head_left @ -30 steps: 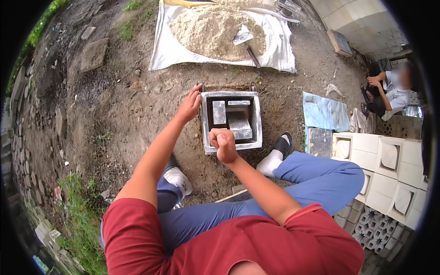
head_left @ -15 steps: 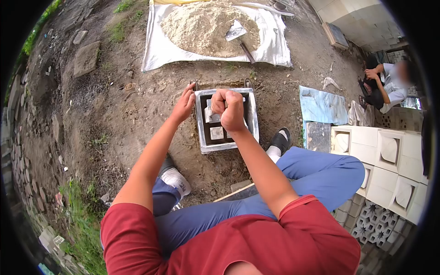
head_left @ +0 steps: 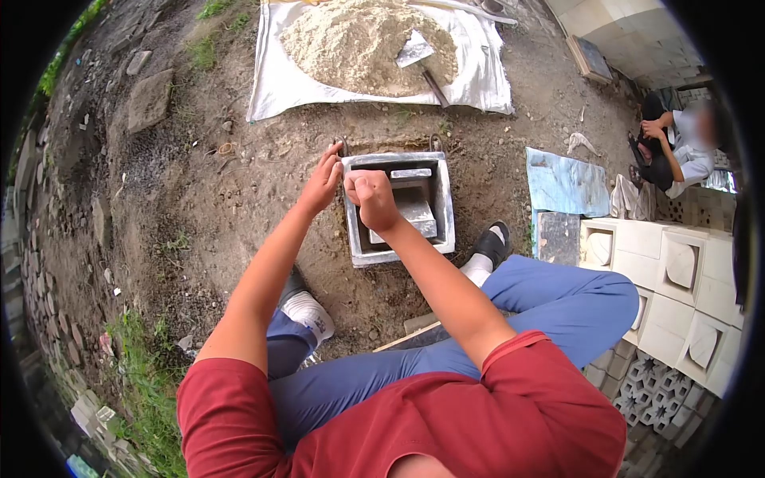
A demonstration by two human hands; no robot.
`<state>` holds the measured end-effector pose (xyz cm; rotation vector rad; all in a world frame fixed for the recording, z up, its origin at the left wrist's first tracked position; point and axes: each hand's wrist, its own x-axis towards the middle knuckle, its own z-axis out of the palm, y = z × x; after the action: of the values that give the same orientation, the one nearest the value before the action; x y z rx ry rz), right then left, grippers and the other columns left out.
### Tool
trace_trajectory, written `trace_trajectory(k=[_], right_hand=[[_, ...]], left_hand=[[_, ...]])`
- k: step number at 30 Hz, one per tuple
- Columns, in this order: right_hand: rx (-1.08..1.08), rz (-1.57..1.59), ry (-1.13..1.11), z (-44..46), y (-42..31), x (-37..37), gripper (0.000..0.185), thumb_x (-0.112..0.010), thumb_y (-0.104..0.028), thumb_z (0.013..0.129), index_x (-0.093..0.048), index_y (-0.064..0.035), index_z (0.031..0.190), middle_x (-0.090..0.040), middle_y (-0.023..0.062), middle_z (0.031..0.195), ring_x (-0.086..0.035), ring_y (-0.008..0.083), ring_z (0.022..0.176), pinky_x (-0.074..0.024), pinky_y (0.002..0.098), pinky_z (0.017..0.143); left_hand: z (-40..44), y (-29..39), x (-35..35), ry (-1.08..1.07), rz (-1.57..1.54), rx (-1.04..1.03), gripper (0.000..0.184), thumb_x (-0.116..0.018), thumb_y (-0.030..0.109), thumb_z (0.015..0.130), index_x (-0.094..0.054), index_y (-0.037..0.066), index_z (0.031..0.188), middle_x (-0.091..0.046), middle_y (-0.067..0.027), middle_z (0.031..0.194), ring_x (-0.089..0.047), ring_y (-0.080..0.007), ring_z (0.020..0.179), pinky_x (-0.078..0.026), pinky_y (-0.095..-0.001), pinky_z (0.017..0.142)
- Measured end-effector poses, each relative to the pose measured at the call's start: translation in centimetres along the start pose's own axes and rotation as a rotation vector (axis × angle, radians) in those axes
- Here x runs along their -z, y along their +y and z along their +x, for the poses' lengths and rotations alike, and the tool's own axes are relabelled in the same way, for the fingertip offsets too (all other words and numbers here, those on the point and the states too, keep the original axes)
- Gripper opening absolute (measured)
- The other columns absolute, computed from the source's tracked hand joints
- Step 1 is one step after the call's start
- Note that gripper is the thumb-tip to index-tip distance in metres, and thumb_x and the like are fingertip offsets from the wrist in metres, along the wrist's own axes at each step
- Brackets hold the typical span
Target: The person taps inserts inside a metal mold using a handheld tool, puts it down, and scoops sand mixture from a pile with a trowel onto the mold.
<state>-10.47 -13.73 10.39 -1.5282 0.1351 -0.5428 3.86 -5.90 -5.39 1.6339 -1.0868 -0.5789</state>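
Observation:
A square grey metal block mould [head_left: 402, 256] stands on the dirt between my feet, with loop handles at its far corners. Inside it are a light metal core [head_left: 416, 209] and a narrow bar [head_left: 411, 174] near the far wall. My left hand [head_left: 322, 183] is by the far left corner, its fingers stretched toward the loop handle [head_left: 343, 146]; whether they touch it is unclear. My right hand [head_left: 370, 197] is a fist above the mould's left side, covering part of the inside. Anything within the fist is hidden.
Beyond the mould, a sandy heap [head_left: 358, 48] lies on a white sheet [head_left: 271, 95] with a trowel [head_left: 416, 51] on it. To the right are a blue sheet [head_left: 562, 183] and stacked pale blocks [head_left: 663, 320]. A person [head_left: 677, 147] sits at the far right.
My right fist has moved left and slightly toward me over the mould. The metal pieces inside look shifted, and more of the core shows. My left hand has stayed by the corner.

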Motion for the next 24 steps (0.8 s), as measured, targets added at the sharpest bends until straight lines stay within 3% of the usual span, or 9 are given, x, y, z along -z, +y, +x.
trace_trajectory(k=[6,8,13,20,22,24], right_hand=[[-0.104,0.021,0.05,1.2,-0.9,-0.1,0.044,-0.037,-0.028,0.104,-0.037,-0.0062,0.066,-0.031,-0.0033,0.06,-0.028,0.0078,0.056,-0.023,0.0295,0.052],[-0.131,0.053,0.061,1.1,-2.1,0.0,0.041,-0.042,-0.021,0.101,-0.045,-0.0012,0.065,-0.044,0.003,0.06,-0.039,0.0122,0.058,-0.0346,0.0332,0.056],[-0.05,-0.029,-0.073,-1.1,0.2,0.4,0.039,-0.044,-0.022,0.1,-0.045,-0.0027,0.065,-0.042,0.0023,0.06,-0.039,0.0117,0.057,-0.0322,0.032,0.054],[-0.131,0.167,0.024,-1.5,-3.9,-0.3,0.043,-0.043,-0.026,0.106,-0.045,-0.0053,0.068,-0.039,-0.0026,0.061,-0.034,0.008,0.055,-0.0278,0.028,0.052],[-0.127,0.181,0.023,-1.1,-6.2,-0.3,0.055,-0.038,-0.042,0.11,-0.035,-0.0081,0.067,-0.033,-0.0021,0.062,-0.028,0.0087,0.055,-0.0231,0.0282,0.051],[-0.135,0.209,0.04,-0.8,-8.5,0.1,0.066,-0.036,-0.06,0.108,-0.036,-0.0079,0.067,-0.033,-0.0018,0.062,-0.028,0.0097,0.055,-0.0236,0.0284,0.051]], left_hand=[[0.0,0.3,0.1,-0.013,-0.023,0.022,0.028,-0.042,0.024,0.109,-0.055,0.0,0.113,-0.039,-0.0184,0.16,-0.031,-0.0397,0.152,-0.029,-0.0437,0.121],[-0.2,0.4,0.0,0.01,-0.012,0.026,0.027,-0.042,0.024,0.109,-0.055,0.0,0.113,-0.039,-0.0188,0.16,-0.032,-0.04,0.151,-0.03,-0.0436,0.12],[0.0,0.6,0.3,-0.004,0.0,0.003,0.028,-0.041,0.024,0.11,-0.054,0.0,0.111,-0.037,-0.018,0.162,-0.029,-0.0402,0.152,-0.028,-0.0441,0.121],[0.0,0.6,0.2,0.005,0.029,-0.008,0.028,-0.041,0.025,0.109,-0.055,0.0,0.112,-0.039,-0.0191,0.16,-0.028,-0.0413,0.153,-0.028,-0.0444,0.122],[-0.1,0.9,0.2,0.014,0.027,-0.008,0.029,-0.041,0.025,0.109,-0.055,0.0,0.112,-0.039,-0.019,0.16,-0.029,-0.0413,0.152,-0.028,-0.0446,0.121],[-0.1,0.9,0.3,0.006,0.03,0.0,0.029,-0.041,0.025,0.109,-0.055,0.0,0.112,-0.04,-0.0185,0.159,-0.032,-0.0405,0.151,-0.029,-0.044,0.121]])
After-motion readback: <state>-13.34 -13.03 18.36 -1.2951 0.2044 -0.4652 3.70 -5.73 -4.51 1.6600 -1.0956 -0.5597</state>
